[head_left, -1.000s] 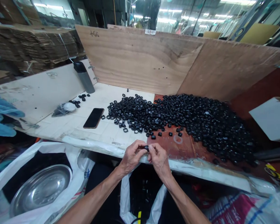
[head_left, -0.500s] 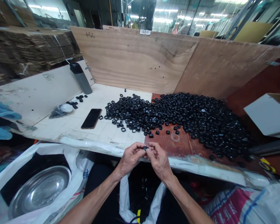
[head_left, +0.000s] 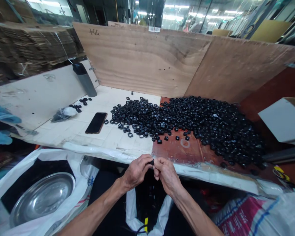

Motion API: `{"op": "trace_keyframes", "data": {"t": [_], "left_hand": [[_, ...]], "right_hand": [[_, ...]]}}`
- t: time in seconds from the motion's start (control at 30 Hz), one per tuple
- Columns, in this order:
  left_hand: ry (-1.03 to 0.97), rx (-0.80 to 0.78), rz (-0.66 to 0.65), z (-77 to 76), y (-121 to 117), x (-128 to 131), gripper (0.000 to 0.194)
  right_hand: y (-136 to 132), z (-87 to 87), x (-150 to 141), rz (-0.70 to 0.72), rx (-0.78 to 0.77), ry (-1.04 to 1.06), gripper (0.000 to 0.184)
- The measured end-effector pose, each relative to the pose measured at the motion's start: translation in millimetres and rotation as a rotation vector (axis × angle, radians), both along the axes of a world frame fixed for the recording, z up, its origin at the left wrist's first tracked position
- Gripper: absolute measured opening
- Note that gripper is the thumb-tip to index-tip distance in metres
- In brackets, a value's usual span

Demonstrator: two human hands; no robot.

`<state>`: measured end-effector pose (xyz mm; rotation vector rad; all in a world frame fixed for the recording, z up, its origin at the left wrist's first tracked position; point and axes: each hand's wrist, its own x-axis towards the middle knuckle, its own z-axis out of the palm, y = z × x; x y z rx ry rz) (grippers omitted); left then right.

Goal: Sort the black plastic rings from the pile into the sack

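My left hand (head_left: pixel 137 171) and my right hand (head_left: pixel 166 173) meet at the table's front edge, fingers pinched together on one small black ring part (head_left: pixel 151 162). Both hands hover over an open white bag (head_left: pixel 147 209) with dark contents below the edge. Farther back a large heap of black ring parts (head_left: pixel 199 124) spreads over the table (head_left: pixel 98 137), with a few loose ones near its front.
A black phone (head_left: pixel 96 122) lies left of the heap. A grey bottle (head_left: pixel 83 78) stands by the plywood back wall (head_left: pixel 147 59). A steel bowl (head_left: pixel 41 198) sits in a white sack at lower left. A white box (head_left: pixel 282 119) is at right.
Both hands have dropped a little toward me, from over the table edge to just off it, still pinching the small black part. The view has tilted slightly.
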<state>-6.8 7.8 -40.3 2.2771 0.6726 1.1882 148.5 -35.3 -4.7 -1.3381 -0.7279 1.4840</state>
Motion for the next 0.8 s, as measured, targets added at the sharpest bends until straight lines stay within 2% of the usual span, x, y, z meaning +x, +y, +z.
{"op": "trace_keyframes", "data": {"t": [0.1, 0.27, 0.37, 0.47, 0.53, 0.6, 0.67, 0.7, 0.73, 0.8], "left_hand": [[0.021, 0.004, -0.034, -0.2, -2, -8, 0.030], [0.165, 0.073, -0.136, -4.6, -2, -24, 0.041], [0.188, 0.146, -0.168, -5.0, 2, -30, 0.049], [0.190, 0.153, -0.211, 3.1, 7, -32, 0.046], [0.192, 0.071, -0.244, 15.2, 8, -32, 0.037], [0.224, -0.069, -0.304, 31.1, 10, -30, 0.027], [0.260, -0.206, -0.347, 46.2, 13, -26, 0.018], [0.265, -0.267, -0.329, 51.7, 16, -23, 0.017], [0.253, -0.321, -0.273, 55.0, 20, -19, 0.014], [0.192, -0.426, -0.087, 54.8, 30, -11, 0.011]], "right_hand": [[-3, 2.0, 0, 0.023, -0.080, 0.101, 0.040], [-3, 4.1, -5, 0.083, -0.116, -0.011, 0.040], [0, 7.3, -10, 0.065, -0.169, 0.034, 0.037], [4, 14.0, -7, 0.135, -0.283, 0.116, 0.035], [8, 19.2, 1, 0.265, -0.279, 0.000, 0.040], [16, 22.7, 13, 0.267, -0.099, -0.345, 0.044], [30, 21.2, 26, 0.104, 0.194, -0.766, 0.034], [38, 18.1, 32, 0.026, 0.327, -0.929, 0.026], [47, 13.4, 36, -0.007, 0.432, -1.041, 0.022], [63, 1.3, 41, 0.029, 0.552, -1.153, 0.024]]}}
